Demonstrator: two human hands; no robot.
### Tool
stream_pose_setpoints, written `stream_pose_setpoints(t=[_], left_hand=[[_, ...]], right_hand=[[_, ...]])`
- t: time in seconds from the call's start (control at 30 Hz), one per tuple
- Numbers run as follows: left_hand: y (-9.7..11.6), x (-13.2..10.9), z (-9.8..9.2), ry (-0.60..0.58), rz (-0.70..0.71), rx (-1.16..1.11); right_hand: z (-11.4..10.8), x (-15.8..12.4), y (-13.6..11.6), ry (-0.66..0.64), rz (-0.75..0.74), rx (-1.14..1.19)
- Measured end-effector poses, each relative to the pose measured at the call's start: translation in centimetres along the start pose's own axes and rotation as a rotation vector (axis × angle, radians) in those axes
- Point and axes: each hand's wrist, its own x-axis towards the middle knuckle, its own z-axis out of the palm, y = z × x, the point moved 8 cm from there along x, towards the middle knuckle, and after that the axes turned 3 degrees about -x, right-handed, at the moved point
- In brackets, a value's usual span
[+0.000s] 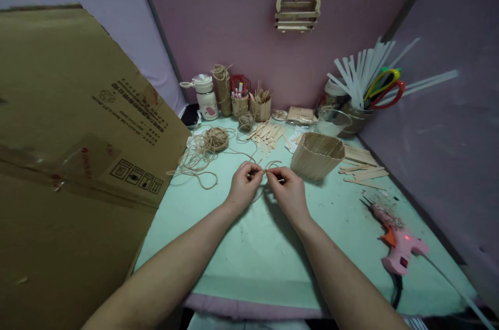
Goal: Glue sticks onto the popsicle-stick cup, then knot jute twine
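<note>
My left hand (244,187) and my right hand (287,190) meet over the middle of the pale green table (253,252). Both pinch a thin length of jute twine (268,166) that loops up between the fingertips. The twine trails left to a loose tangle and a ball of twine (215,139). A small basket made of wooden sticks (317,155) stands just right of my right hand.
A large cardboard sheet (74,163) leans over the left side. A pink glue gun (397,247) lies at the right with its cord. Loose wooden sticks (267,132) and more sticks (362,163), a white bottle (206,97), pots of tools and a jar with scissors (384,86) line the back.
</note>
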Motion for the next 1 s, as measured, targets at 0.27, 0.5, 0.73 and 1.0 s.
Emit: stream_pose_setpoints(t=[0.27,0.5,0.73,1.0], left_hand=[[0.5,-0.4,0.4,-0.037,0.091,0.06],[0.0,-0.4,0.3,-0.009,0.021,0.078],[-1.9,-0.8,0.8,0.029,-0.273,-0.275],[-1.9,-1.5,2.6,-0.129,-0.529,-0.704]], right_hand=[[0.0,0.5,1.3,-0.003,0.121,0.07],[0.0,0.0,0.2,0.016,-0.015,-0.091],[0.0,-0.6,-2.0,0.048,-0.194,-0.142],[0.0,-0.8,-2.9,0.021,-0.291,-0.052]])
